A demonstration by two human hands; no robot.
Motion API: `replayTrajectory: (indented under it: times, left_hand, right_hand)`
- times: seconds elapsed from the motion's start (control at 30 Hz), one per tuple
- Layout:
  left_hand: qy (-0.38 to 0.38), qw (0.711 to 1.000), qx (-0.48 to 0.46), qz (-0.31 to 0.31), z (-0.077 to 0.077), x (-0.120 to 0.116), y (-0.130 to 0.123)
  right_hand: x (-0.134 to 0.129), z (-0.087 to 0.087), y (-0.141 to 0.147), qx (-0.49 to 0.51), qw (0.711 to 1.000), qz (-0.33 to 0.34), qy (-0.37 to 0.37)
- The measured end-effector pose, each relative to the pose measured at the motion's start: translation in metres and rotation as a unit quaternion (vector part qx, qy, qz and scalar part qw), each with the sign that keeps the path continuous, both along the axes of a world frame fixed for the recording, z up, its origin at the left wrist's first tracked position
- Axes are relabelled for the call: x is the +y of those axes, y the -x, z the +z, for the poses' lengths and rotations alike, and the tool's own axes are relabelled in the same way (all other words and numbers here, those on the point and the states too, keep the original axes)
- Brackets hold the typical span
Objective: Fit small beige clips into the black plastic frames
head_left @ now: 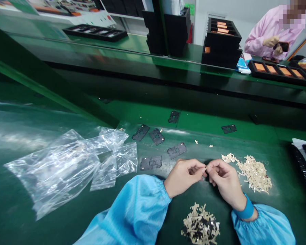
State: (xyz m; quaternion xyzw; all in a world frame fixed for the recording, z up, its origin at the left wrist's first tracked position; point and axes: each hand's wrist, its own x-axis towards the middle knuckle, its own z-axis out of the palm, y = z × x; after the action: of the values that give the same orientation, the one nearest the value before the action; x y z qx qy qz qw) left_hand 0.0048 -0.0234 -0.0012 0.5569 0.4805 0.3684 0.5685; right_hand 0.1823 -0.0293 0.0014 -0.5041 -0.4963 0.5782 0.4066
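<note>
My left hand (187,175) and my right hand (224,178) meet fingertip to fingertip above the green table. Both are closed in a pinch on a tiny beige piece (206,169), mostly covered by the fingers. Below them lies a pile of mixed beige and black small pieces (201,224). A larger heap of beige pieces (255,173) is to the right of my right hand, with a smaller cluster (228,157) beside it. Left of my left hand, flat black plastic parts with cut-outs (151,163) lie scattered, one of them (177,150) just beyond the hand.
Clear plastic bags (63,170) spread across the left side. Stacked black trays (221,41) and a tray with orange items (277,71) stand on the raised shelf. A green post (53,78) slants at the left. A person in pink (262,30) holds a phone across the bench.
</note>
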Motion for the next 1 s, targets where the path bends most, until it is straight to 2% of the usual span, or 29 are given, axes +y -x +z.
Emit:
replayTrajectory:
  times: [0.27,0.4,0.5,0.67,0.77,0.87,0.93,1.0]
  left_hand:
    - [0.008,1.0,-0.001,-0.006,0.001,0.001,0.001]
    - [-0.019,1.0,0.025,0.002,0.0,-0.001,0.0]
    - [-0.042,0.998,0.041,0.017,-0.002,-0.002,0.0]
    - [-0.021,0.997,0.012,0.066,-0.002,0.0,0.0]
    - [-0.07,0.993,0.075,0.054,0.0,0.001,0.0]
    - [-0.133,0.98,0.125,0.076,0.003,0.001,-0.002]
    - [-0.141,0.979,0.126,0.075,0.005,0.001,-0.002]
    - [-0.122,0.985,0.116,0.045,0.008,0.002,-0.001]
  right_hand:
    - [-0.002,-0.003,-0.002,-0.005,1.0,0.021,-0.008]
    - [-0.002,-0.003,-0.001,-0.002,1.0,0.018,-0.012]
    - [-0.001,-0.003,-0.001,0.0,1.0,0.014,-0.009]
    - [0.001,-0.004,-0.003,0.016,1.0,-0.025,0.006]
    - [0.002,-0.003,-0.003,0.017,0.999,-0.032,0.004]
    - [0.002,-0.002,-0.001,0.013,0.999,-0.039,-0.003]
    - [0.001,-0.001,-0.001,0.008,0.999,-0.043,-0.01]
    - [0.0,-0.002,-0.001,0.004,0.999,-0.042,-0.016]
